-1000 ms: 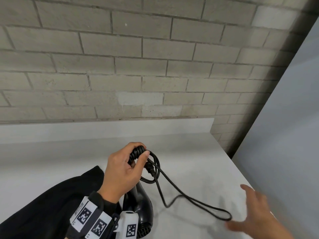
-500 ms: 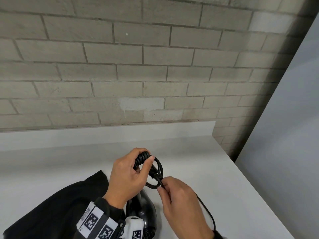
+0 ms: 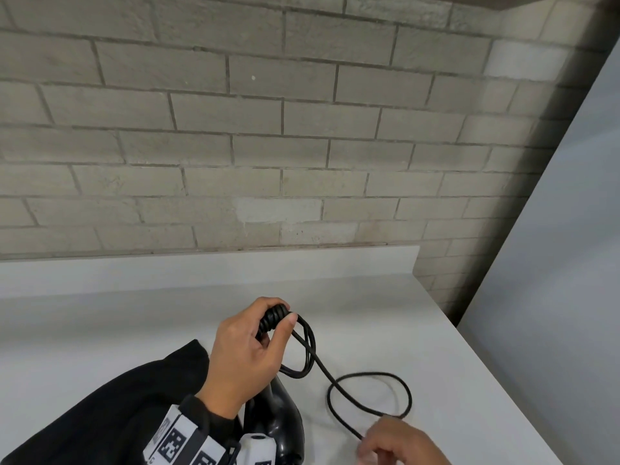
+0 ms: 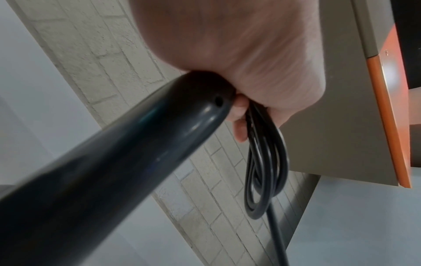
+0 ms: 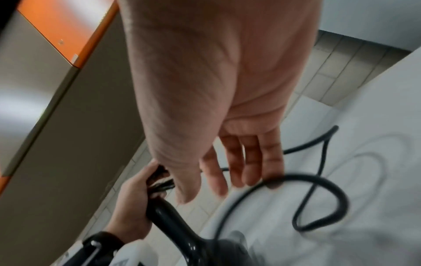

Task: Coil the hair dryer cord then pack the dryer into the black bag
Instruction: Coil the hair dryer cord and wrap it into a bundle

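While my left hand point(image 3: 246, 357) clamps the coiled loops against the dryer point(image 3: 278, 417) handle, my open right hand point(image 3: 396, 443) should gather the slack cord point(image 3: 369, 394) evenly.

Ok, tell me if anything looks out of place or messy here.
Only the cord: part is looped in the left hand at the dryer handle's end, but the rest sprawls in a loose, crossed loop on the counter by the right hand. Nothing looks damaged.

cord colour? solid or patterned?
Solid black, no pattern. The cord shows best in the head view, looped on the white counter.
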{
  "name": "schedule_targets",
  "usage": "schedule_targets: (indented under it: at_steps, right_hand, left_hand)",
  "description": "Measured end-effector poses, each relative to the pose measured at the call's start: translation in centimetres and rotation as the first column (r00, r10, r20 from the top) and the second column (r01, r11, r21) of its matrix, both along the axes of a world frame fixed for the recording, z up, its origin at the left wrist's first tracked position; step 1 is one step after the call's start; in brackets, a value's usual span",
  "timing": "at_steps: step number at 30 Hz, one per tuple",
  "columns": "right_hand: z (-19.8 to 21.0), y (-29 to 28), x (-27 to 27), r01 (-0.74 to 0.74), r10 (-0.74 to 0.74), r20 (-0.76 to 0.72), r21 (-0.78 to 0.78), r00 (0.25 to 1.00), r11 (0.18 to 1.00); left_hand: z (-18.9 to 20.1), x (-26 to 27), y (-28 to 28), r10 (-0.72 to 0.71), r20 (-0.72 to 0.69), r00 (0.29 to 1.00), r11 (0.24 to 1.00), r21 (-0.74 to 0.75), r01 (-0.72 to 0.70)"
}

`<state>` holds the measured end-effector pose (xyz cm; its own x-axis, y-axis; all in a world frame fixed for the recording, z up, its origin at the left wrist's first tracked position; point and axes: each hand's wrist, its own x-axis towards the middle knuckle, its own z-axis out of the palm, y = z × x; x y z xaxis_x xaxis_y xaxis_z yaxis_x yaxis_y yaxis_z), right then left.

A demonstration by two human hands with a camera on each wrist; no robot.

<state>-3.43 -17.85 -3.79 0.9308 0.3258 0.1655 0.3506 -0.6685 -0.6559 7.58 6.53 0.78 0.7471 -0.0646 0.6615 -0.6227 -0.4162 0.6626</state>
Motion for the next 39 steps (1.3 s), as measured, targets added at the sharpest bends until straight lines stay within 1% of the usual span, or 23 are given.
schedule_targets:
  at_steps: [2, 3, 4, 6, 7, 8, 9, 10, 12, 14, 16, 18, 22, 26, 28, 30, 34, 35, 39]
  right_hand:
    - [-1.7, 0.6, 0.8, 0.144, -0.143, 0.049, -0.018, 0.989, 0.989]
    - [-2.2, 1.0, 1.4, 0.211, -0.210, 0.098, -0.005, 0.973, 0.977]
    - [-2.4, 1.5, 2.0, 0.242, -0.239, 0.159, -0.002, 0.958, 0.970]
    - [-1.5, 2.9, 2.6, 0.203, -0.201, 0.120, -0.005, 0.972, 0.979]
    - [-0.9, 3.6, 2.9, 0.149, -0.149, 0.085, 0.010, 0.985, 0.989]
    - [-0.4, 4.1, 3.3, 0.105, -0.106, 0.093, 0.019, 0.990, 0.994]
    - [0.1, 4.3, 3.7, 0.099, -0.102, 0.142, 0.028, 0.984, 0.995]
    - [0.9, 4.4, 3.9, 0.130, -0.136, 0.223, 0.044, 0.965, 0.991]
    - [3.1, 4.1, 4.2, 0.150, -0.177, 0.381, 0.099, 0.908, 0.984]
    - [5.4, 3.5, 4.4, 0.115, -0.135, 0.516, 0.072, 0.846, 0.991]
    - [8.1, 3.2, 4.8, 0.079, -0.108, 0.559, 0.077, 0.822, 0.994]
    - [10.2, 3.3, 5.4, 0.051, -0.108, 0.562, 0.117, 0.820, 0.992]
    - [12.4, 4.2, 6.9, 0.005, -0.112, 0.510, 0.207, 0.853, 0.978]
    - [12.1, 5.8, 7.9, 0.006, -0.150, 0.409, 0.332, 0.900, 0.943]
    - [11.3, 6.4, 8.2, 0.054, -0.206, 0.307, 0.438, 0.929, 0.898]
    - [10.2, 6.8, 8.5, 0.118, -0.240, 0.176, 0.516, 0.955, 0.848]
    - [8.1, 7.2, 8.5, 0.217, -0.202, -0.096, 0.633, 0.975, 0.743]
    - [7.7, 7.3, 8.3, 0.229, -0.185, -0.137, 0.644, 0.973, 0.730]
    - [6.3, 7.8, 7.2, 0.237, -0.110, -0.221, 0.707, 0.969, 0.667]
  left_hand:
    - [0.0, -0.1, -0.3, -0.014, 0.009, 1.000, 1.000, 0.021, 0.014]
    - [0.0, -0.1, -0.5, -0.021, 0.013, 1.000, 0.999, 0.031, 0.021]
    - [-0.1, -0.1, -0.6, -0.029, 0.016, 0.999, 0.999, 0.038, 0.028]
    - [0.0, -0.1, -0.8, -0.034, 0.023, 0.999, 0.998, 0.052, 0.033]
    - [0.0, -0.1, -0.7, -0.028, 0.027, 0.999, 0.998, 0.062, 0.026]
    - [0.0, 0.0, -0.7, -0.019, 0.030, 0.999, 0.997, 0.070, 0.017]
    - [0.0, 0.1, -0.5, -0.012, 0.028, 1.000, 0.997, 0.073, 0.010]
    - [0.0, 0.2, -0.3, -0.007, 0.022, 1.000, 0.998, 0.067, 0.005]
    - [0.1, 0.4, 0.2, -0.007, 0.010, 1.000, 0.999, 0.050, 0.006]
    - [0.2, 0.3, 0.6, -0.031, 0.017, 0.999, 0.999, 0.043, 0.030]
    - [0.2, 0.1, 0.6, -0.097, 0.021, 0.995, 0.995, 0.029, 0.097]
    - [0.3, -0.3, 0.5, -0.189, 0.005, 0.982, 0.982, -0.008, 0.189]
    - [0.6, -1.0, -0.2, -0.311, -0.036, 0.950, 0.950, -0.033, 0.310]
    - [1.0, -1.3, -1.1, -0.309, 0.014, 0.951, 0.951, -0.006, 0.309]
    - [0.9, -1.5, -1.2, -0.311, 0.042, 0.950, 0.950, -0.022, 0.312]
    - [0.8, -1.5, -1.1, -0.302, 0.072, 0.950, 0.952, -0.028, 0.305]
    - [0.8, -1.6, -0.8, -0.254, 0.131, 0.958, 0.963, -0.064, 0.264]
    - [0.8, -1.5, -0.8, -0.236, 0.140, 0.962, 0.965, -0.082, 0.249]
    - [0.6, -1.6, -0.5, -0.170, 0.138, 0.976, 0.973, -0.132, 0.188]
